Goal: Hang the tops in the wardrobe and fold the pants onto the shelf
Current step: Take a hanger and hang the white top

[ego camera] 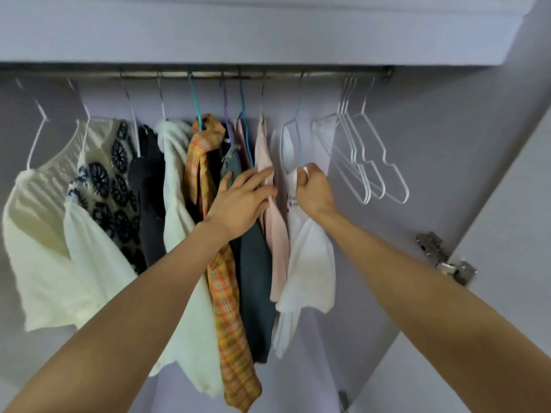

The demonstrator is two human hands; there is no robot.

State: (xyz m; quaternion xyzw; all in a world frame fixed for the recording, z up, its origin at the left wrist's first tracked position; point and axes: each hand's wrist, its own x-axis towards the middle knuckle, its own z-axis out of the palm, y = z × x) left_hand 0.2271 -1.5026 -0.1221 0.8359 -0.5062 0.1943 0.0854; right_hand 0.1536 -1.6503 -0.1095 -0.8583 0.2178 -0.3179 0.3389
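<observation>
Both forearms are reaching up and forward into the wardrobe, toward the rail [208, 74].

Left hand [238, 201]: fingers are lying straight and slightly spread, nothing gripped. The fingertips are pressing against the pink top [275, 228], and the palm is resting over the dark grey top [256, 278], just left of the pink one. Back of the hand is facing the camera, wrist angled up to the right.

Right hand [313, 192]: fingers are curled tight, clamping on the shoulder of the white T-shirt [307, 263] together with the lower wire of its hanger [293, 135]. Knuckles are pointing up toward the rail, forearm rising from the lower right.

The white T-shirt is hanging below the rail, right of the pink top, long axis running vertically, hem down. A small dark print is showing near its chest, too blurred to read. Its hanger hook is going up to the rail.

Further left under the rail, in order going away from the hands: an orange plaid shirt [226, 293], a white top [185, 234], a dark top [150, 204], a white top with navy flowers [107, 180] and a cream top [38, 248].

Right of the T-shirt, three bare white hangers [369, 162] are hanging bunched from the rail. A metal hinge [447, 259] is sitting on the door edge, below them.
</observation>
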